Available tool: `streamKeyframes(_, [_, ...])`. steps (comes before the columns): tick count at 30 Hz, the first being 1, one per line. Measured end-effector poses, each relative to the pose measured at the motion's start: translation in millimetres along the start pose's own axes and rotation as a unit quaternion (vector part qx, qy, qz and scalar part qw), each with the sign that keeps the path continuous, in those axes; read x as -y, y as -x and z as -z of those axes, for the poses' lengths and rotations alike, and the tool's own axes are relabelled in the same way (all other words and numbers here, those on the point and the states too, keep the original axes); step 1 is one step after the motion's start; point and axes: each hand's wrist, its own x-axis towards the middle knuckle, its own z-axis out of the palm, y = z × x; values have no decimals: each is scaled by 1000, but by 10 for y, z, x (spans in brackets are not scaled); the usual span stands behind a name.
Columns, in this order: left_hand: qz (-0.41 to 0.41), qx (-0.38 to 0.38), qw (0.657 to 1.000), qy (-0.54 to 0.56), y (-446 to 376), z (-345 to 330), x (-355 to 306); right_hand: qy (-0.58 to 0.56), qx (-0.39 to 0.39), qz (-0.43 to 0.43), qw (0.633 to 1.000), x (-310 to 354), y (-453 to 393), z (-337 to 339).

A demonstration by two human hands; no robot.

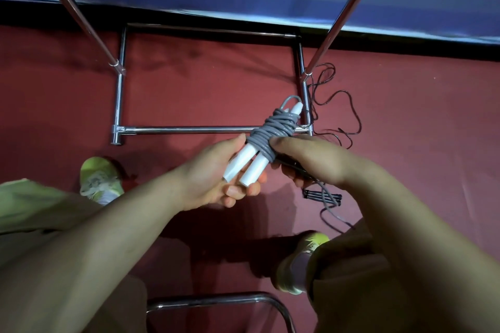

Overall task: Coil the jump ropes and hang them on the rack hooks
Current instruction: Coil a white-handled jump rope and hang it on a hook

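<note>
Left hand [216, 170] lies palm up with its fingers curled under the two white handles [247, 166] of a grey jump rope [273, 130], cradling their lower ends while the thumb rests along the side. Right hand [311, 159] curls in from the other side; its thumb presses on the grey coils where they wrap the handles, and its fingers close round the loose grey tail that comes out below the hand and trails down toward the floor.

That rope is wound many times round the paired handles, forming a thick, uneven bundle over their upper half. One small grey loop and a white handle tip stick out past the far end of the bundle. The lower halves of the handles are bare and lie side by side.

Both hands hold the bundle just above the near floor bar of the chrome rack [189, 130], close to the rack's right corner. A thin black jump rope [338, 105] sprawls uncoiled on the red floor [203, 84] just to the right of that corner, and its dark handles [323, 194] lie nearer the person than the rack. Yellow-green shoes [100, 178] stand on the floor on the near side of the rack.
</note>
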Motion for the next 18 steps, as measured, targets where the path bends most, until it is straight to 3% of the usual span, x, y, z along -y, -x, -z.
streamKeyframes(6, [0, -73, 996, -50, -47, -29, 36, 2, 8, -26, 1000, -24, -34, 4])
streamKeyframes(11, [-46, -113, 991, -45, -77, -36, 31, 52, -94, -11, 994, -22, -74, 5])
streamKeyframes(14, [-74, -171, 978, -93, -107, -41, 30, 81, -152, 13, 985, -27, -88, -36])
streamKeyframes(18, [-101, -234, 951, -177, -90, -33, 4, 54, -171, 32, 983, -44, -116, -94])
